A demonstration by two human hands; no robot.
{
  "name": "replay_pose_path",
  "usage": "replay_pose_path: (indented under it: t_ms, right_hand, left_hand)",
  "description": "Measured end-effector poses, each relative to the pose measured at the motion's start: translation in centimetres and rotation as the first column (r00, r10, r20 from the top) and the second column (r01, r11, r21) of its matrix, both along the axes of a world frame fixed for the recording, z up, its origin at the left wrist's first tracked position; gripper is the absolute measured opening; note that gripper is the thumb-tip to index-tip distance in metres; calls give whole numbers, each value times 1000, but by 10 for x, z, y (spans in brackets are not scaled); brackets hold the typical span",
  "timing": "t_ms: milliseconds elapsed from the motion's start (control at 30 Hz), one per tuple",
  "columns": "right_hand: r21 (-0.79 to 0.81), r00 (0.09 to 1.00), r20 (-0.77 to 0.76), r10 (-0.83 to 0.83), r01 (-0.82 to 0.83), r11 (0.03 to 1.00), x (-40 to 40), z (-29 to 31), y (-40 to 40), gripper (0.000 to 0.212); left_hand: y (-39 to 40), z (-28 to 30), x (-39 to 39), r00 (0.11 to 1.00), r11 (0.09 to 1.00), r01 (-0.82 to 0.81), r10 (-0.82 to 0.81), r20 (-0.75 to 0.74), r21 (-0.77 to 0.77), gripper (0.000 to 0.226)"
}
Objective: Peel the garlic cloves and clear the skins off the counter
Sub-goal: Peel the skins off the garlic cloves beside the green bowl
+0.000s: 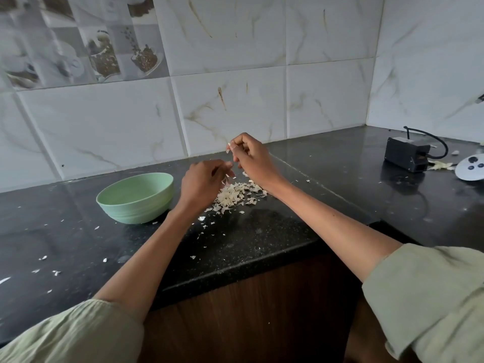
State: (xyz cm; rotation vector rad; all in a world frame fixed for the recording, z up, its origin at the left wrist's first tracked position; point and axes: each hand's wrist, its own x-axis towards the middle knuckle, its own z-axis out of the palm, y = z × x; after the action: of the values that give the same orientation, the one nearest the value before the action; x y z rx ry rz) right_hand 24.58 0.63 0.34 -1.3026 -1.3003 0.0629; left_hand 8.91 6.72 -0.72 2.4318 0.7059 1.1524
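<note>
Black stone tabletop [262, 231] under a marbled tile wall, with a heap of garlic skins [237, 196] lying just right of a pale green bowl [136, 199] and small flakes scattered toward the near edge. Right hand [248, 155] raised above the heap, fingers curled and pinching a pale piece [231, 147], clove or skin not possible to tell; left hand [203, 183] lower, fingers curled at the heap, its contents hidden. Probably the peeling step, nearly at its end; next, dropping the clove into the bowl and gathering heap and stray flakes carefully, being light and easily blown.
</note>
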Motion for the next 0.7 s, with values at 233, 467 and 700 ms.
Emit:
replay_pose_path:
  t_ms: [233,467,700]
  right_hand:
    - [24,998,35,-59,58,998,9,-4,5,7]
    - [-23,998,61,35,-34,999,-12,8,10,12]
    - [-218,865,422,273,-195,956,-103,33,39,15]
  left_hand:
    - [-4,14,-6,990,992,108,-102,-92,60,23]
    - [-12,41,-56,978,1000,-20,22,207,-13,18]
    - [-6,51,-115,899,966,-178,238,367,-190,23]
